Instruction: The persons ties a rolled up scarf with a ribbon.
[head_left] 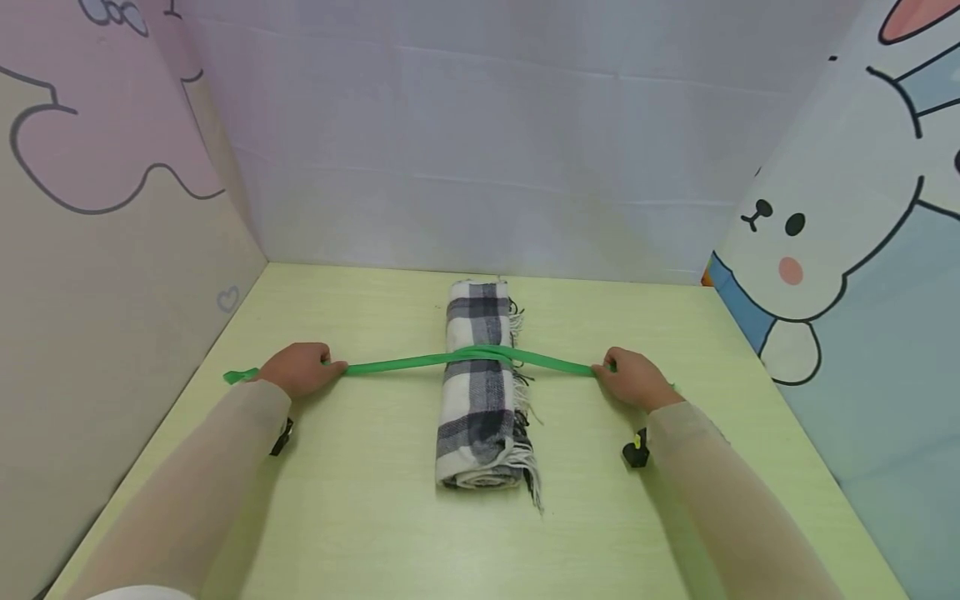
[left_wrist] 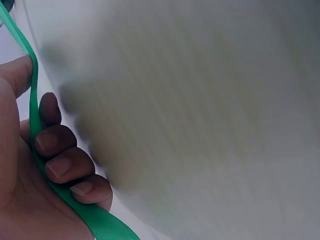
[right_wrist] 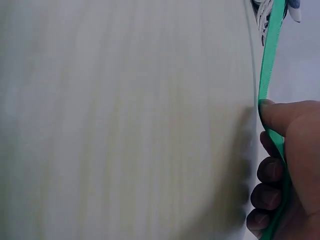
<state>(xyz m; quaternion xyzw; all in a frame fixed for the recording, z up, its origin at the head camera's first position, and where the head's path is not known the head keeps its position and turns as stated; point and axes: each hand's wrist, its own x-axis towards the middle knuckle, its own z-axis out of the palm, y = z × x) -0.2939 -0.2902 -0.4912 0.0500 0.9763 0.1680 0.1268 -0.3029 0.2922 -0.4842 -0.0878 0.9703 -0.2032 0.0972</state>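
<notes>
A rolled plaid scarf (head_left: 476, 417) in grey, black and white, fringed along its right side, lies lengthwise on the table. Across its upper middle passes a green ribbon (head_left: 405, 364), its strands crossed on top of the roll. To the left, my left hand (head_left: 296, 369) grips one length of ribbon, and a short tail sticks out past the wrist. My right hand (head_left: 633, 377) holds the other length on the right side. Both lengths run nearly straight out from the roll. In each wrist view, curled fingers wrap the ribbon (left_wrist: 34, 100) against the palm.
The pale yellow-green table (head_left: 360, 533) carries the roll at its centre. A white cloth wall (head_left: 480, 150) stands at the back. Cartoon-printed panels (head_left: 840, 250) flank both sides. Small black devices (head_left: 636, 450) sit by both wrists.
</notes>
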